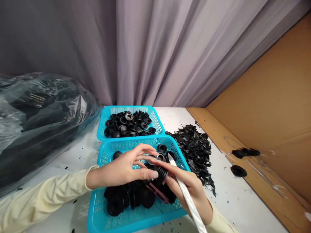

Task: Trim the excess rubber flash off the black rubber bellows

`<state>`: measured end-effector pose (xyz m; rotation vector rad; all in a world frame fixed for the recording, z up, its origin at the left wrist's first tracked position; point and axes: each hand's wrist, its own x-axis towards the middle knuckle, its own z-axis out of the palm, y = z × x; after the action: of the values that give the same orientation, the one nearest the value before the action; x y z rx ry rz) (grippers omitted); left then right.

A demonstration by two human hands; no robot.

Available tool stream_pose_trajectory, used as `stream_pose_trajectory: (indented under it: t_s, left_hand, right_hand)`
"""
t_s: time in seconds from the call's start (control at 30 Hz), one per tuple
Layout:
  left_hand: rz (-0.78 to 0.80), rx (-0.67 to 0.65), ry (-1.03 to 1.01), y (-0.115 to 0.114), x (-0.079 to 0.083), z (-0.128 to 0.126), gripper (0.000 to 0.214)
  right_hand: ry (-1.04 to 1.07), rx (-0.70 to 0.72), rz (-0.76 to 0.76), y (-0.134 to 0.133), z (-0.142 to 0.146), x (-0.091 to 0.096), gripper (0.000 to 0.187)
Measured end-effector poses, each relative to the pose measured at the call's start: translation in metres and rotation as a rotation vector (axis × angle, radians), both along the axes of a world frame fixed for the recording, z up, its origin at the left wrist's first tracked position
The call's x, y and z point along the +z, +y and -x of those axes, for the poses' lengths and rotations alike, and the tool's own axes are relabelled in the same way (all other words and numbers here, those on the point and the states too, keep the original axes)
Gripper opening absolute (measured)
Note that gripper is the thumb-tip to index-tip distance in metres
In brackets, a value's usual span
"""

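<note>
Over the near blue basket (93, 207), my left hand (125, 166) pinches a black ribbed rubber bellows (162, 173) between thumb and fingers. My right hand (190, 186) grips the same bellows from the other side, its fingers wrapped round it and touching the left fingertips. A long white stick-like thing (186, 194) with a pointed end lies across the right hand; whether the fingers grip it cannot be made out. Under the hands a pinkish strip (157, 193) shows, partly hidden. More black rubber bellows (115, 205) lie in the basket below and around both hands.
Behind stands a second blue basket (99, 131) of black bellows. A heap of black rubber scraps (194, 145) lies at right, near a loose black ring (238, 171) by the cardboard wall (272, 97). A clear plastic bag (48, 123) fills the left; a grey curtain (145, 51) hangs behind.
</note>
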<state>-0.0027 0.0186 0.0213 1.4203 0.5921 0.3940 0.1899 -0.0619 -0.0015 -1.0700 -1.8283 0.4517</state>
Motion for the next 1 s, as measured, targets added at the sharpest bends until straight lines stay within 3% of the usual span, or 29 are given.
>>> stream_pose_trajectory:
  t_s: [0.07, 0.17, 0.3, 0.5, 0.67, 0.8, 0.9, 1.0]
  left_hand:
    - [-0.022, -0.1, 0.033, 0.005, -0.002, -0.003, 0.066]
    - [0.056, -0.202, 0.028, 0.008, -0.007, -0.009, 0.074]
    - [0.118, -0.153, 0.038, 0.008, -0.016, -0.016, 0.075]
    - [-0.141, -0.086, 0.172, 0.008, -0.019, -0.017, 0.068]
    - [-0.411, -0.136, 0.224, 0.01, -0.017, -0.016, 0.044]
    - [-0.676, -0.149, 0.202, 0.011, -0.02, -0.015, 0.042]
    - [-0.724, -0.141, 0.168, 0.012, -0.02, -0.015, 0.041]
    - [-0.638, -0.148, 0.151, 0.012, -0.017, -0.016, 0.035]
  right_hand:
    - [0.016, 0.0, 0.018, 0.001, 0.0, -0.003, 0.039]
    - [0.021, -0.073, -0.027, 0.0, 0.001, -0.012, 0.04]
    - [-0.054, -0.161, -0.158, -0.004, 0.003, -0.019, 0.044]
    - [-0.254, -0.253, -0.285, -0.01, 0.004, -0.015, 0.021]
    - [-0.217, -0.304, -0.326, -0.013, 0.001, -0.018, 0.025]
    - [-0.225, -0.31, -0.332, -0.015, 0.0, -0.018, 0.025]
    - [-0.223, -0.282, -0.301, -0.015, -0.001, -0.016, 0.026]
    - [-0.217, -0.272, -0.287, -0.015, -0.001, -0.015, 0.028]
